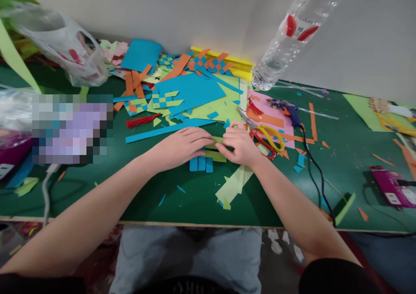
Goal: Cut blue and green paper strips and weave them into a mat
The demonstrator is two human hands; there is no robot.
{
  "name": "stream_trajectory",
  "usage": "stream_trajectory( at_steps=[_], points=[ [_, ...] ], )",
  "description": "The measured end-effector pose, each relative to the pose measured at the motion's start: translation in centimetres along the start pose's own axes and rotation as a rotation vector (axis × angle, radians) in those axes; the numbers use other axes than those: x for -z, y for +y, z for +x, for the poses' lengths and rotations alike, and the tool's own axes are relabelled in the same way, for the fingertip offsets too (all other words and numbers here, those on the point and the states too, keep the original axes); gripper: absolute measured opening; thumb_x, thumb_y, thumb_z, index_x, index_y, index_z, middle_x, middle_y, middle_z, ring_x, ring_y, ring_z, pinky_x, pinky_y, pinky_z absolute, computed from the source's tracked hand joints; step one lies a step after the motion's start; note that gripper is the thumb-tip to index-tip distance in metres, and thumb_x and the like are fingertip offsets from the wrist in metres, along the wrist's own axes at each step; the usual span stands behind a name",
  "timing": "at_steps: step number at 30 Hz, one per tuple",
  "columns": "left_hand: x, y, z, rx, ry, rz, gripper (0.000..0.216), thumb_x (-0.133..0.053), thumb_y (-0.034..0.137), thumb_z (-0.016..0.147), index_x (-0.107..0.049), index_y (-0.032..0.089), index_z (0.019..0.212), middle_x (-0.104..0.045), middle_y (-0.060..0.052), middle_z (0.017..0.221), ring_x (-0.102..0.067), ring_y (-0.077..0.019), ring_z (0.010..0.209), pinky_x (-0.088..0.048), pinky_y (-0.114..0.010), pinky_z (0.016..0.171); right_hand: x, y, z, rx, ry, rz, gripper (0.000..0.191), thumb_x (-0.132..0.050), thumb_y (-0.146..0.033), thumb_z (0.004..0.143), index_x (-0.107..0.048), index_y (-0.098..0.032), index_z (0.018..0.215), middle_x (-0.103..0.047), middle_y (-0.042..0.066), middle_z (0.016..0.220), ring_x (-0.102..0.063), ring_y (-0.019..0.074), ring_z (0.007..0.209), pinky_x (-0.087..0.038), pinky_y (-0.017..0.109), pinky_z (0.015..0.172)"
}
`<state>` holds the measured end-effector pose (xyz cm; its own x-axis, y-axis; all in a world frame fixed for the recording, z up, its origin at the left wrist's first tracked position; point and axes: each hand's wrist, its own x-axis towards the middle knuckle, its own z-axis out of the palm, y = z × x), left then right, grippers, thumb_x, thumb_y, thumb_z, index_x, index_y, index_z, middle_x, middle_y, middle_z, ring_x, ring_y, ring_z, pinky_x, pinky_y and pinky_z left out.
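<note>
Both hands meet over a small weave of blue and light-green paper strips [202, 162] on the green table [146, 198]. My left hand [183, 146] lies over the weave with fingers together, pressing it down. My right hand [239, 143] pinches a light-green strip [218, 140] that runs between the two hands. Blue strip ends stick out below my left hand. More light-green strips [233, 185] fan out under my right wrist.
Yellow-and-red scissors [265, 136] lie just right of my right hand on pink paper. A glue gun [291, 111] with a black cord sits further right. A clear plastic bottle [292, 34] stands behind. Paper sheets and woven pieces [191, 90] pile up at the back; plastic bag [65, 43] left.
</note>
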<state>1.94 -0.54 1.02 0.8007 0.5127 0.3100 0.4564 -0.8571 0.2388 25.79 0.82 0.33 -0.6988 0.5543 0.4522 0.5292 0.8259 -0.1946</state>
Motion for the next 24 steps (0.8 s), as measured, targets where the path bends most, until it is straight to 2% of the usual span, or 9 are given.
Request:
stream_trajectory(
  at_steps=[3, 7, 14, 20, 22, 24],
  points=[
    [0.4, 0.1, 0.0, -0.023, -0.024, 0.015, 0.028, -0.056, 0.035, 0.095, -0.062, 0.017, 0.116, -0.066, -0.012, 0.118, -0.058, -0.0259, 0.117, -0.045, -0.043, 0.103, 0.1, -0.1, 0.1, 0.009, -0.076, 0.028, 0.046, -0.044, -0.036, 0.096, -0.046, -0.023, 0.052, -0.049, -0.002, 0.051, -0.041, 0.0155, 0.059, -0.036, 0.04, 0.086],
    [0.4, 0.0, -0.1, -0.023, -0.109, 0.019, 0.021, -0.057, 0.034, 0.094, -0.064, 0.017, 0.102, -0.066, -0.011, 0.109, -0.06, -0.0242, 0.104, -0.049, -0.039, 0.093, 0.1, -0.3, 0.2, -0.014, -0.099, 0.063, 0.047, -0.041, -0.037, 0.097, -0.046, -0.023, 0.053, -0.051, -0.002, 0.053, -0.042, 0.0155, 0.059, -0.034, 0.04, 0.087],
    [-0.3, -0.5, -0.5, 0.054, -0.14, -0.043, 0.026, -0.054, 0.037, 0.096, -0.06, 0.017, 0.111, -0.066, -0.01, 0.104, -0.064, -0.0229, 0.097, -0.05, -0.033, 0.08, -0.1, -0.4, 0.2, -0.065, -0.089, 0.178, 0.051, -0.038, -0.042, 0.098, -0.046, -0.022, 0.052, -0.045, -0.004, 0.05, -0.042, 0.0143, 0.058, -0.034, 0.04, 0.087],
    [-0.1, -0.3, -0.4, 0.104, -0.16, -0.075, 0.029, -0.054, 0.041, 0.095, -0.061, 0.016, 0.106, -0.068, -0.01, 0.102, -0.065, -0.0238, 0.096, -0.05, -0.032, 0.077, 0.1, -0.7, 0.3, -0.131, -0.078, 0.385, 0.054, -0.034, -0.046, 0.1, -0.055, -0.022, 0.056, -0.046, -0.004, 0.051, -0.046, 0.0137, 0.058, -0.035, 0.04, 0.091],
    [0.0, -0.1, -0.4, 0.11, -0.153, -0.081, 0.032, -0.055, 0.045, 0.094, -0.062, 0.016, 0.105, -0.068, -0.011, 0.103, -0.065, -0.0241, 0.095, -0.05, -0.033, 0.077, 0.1, -0.8, 0.3, -0.139, -0.071, 0.447, 0.053, -0.032, -0.045, 0.101, -0.049, -0.022, 0.056, -0.044, -0.004, 0.052, -0.044, 0.0135, 0.058, -0.037, 0.04, 0.091],
    [0.0, 0.0, -0.3, 0.117, -0.15, -0.077, 0.035, -0.056, 0.047, 0.092, -0.062, 0.015, 0.105, -0.068, -0.011, 0.103, -0.065, -0.0241, 0.094, -0.049, -0.033, 0.076, 0.1, -1.1, 0.3, -0.124, -0.056, 0.468, 0.052, -0.028, -0.044, 0.101, -0.036, -0.023, 0.055, -0.038, -0.004, 0.053, -0.041, 0.0135, 0.058, -0.039, 0.039, 0.089]
  ],
)
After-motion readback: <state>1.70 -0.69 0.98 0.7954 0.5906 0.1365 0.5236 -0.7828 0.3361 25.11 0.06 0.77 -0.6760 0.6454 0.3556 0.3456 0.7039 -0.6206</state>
